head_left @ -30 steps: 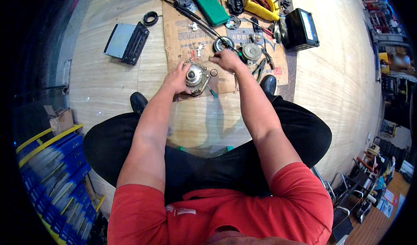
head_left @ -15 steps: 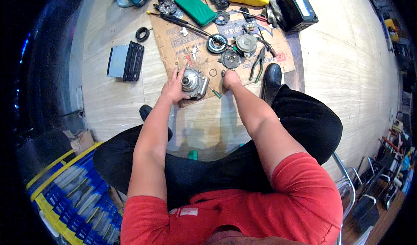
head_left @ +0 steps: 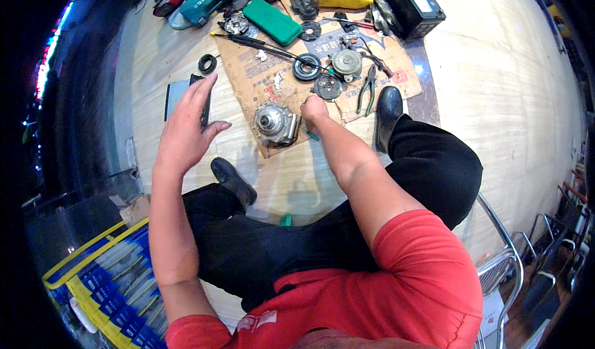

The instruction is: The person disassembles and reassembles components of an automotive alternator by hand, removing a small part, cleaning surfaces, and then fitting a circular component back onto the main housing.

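- Presently, the metal housing (head_left: 273,126) sits on the cardboard sheet (head_left: 248,89), just left of the frame's centre and near the sheet's lower edge, shaft end facing up.
- Left hand (head_left: 191,126): raised at left of frame, apart from the housing and partly covering the view of the grey box (head_left: 176,95). Fingers extended, thumb well apart, nothing held.
- Right hand (head_left: 315,109): low, just right of the housing. Fingers appear curled; the back of the hand hides their inner side, so whether anything is held cannot be told.
- A small green handle (head_left: 313,136) shows just below the right hand; contact cannot be confirmed.
- Assessment: the housing is best braced by one palm against its side while the other hand works, as pressure from one side alone could rock or slide it.
- Assessment: a position further in from the sheet's lower edge would give steadier support.
- Advisory: pliers (head_left: 367,92), black disc (head_left: 328,86) and pulley wheel (head_left: 306,68) lie near centre frame; small parts should be kept clear of the right forearm's sweep.
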Demonstrator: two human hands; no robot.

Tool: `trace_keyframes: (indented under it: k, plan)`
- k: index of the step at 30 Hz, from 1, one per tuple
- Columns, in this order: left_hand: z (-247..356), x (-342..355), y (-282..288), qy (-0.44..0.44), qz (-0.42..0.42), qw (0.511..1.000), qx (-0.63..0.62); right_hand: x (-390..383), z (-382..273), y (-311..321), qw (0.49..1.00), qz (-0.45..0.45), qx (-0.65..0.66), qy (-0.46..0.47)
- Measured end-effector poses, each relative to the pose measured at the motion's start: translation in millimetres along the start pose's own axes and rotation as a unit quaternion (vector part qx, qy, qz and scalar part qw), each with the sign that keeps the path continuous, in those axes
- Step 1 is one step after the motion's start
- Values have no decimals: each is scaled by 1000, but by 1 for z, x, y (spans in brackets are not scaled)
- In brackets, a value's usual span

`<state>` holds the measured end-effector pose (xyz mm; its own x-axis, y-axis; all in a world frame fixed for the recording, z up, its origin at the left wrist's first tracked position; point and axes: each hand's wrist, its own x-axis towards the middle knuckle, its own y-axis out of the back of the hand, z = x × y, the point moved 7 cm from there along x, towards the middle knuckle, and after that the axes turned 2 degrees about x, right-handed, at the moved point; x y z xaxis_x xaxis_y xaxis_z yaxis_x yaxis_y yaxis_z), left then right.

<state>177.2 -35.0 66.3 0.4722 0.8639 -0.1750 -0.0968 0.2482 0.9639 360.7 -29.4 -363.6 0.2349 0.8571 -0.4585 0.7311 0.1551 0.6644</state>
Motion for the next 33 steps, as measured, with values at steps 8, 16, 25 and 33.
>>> trace_keyframes:
  k: [8,16,25,33]
  plan:
    - [-7,3,-9,13,-90,996,-12,25,-30,27,997,60,-43,34]
    - [-24,24,-17,0,-135,991,-1,66,-52,33,975,98,-190,58]
    - [-47,32,-31,27,-153,988,5,77,-63,27,964,114,-229,77]
    - [-57,35,-41,62,-177,982,12,83,-80,67,993,92,-33,67]
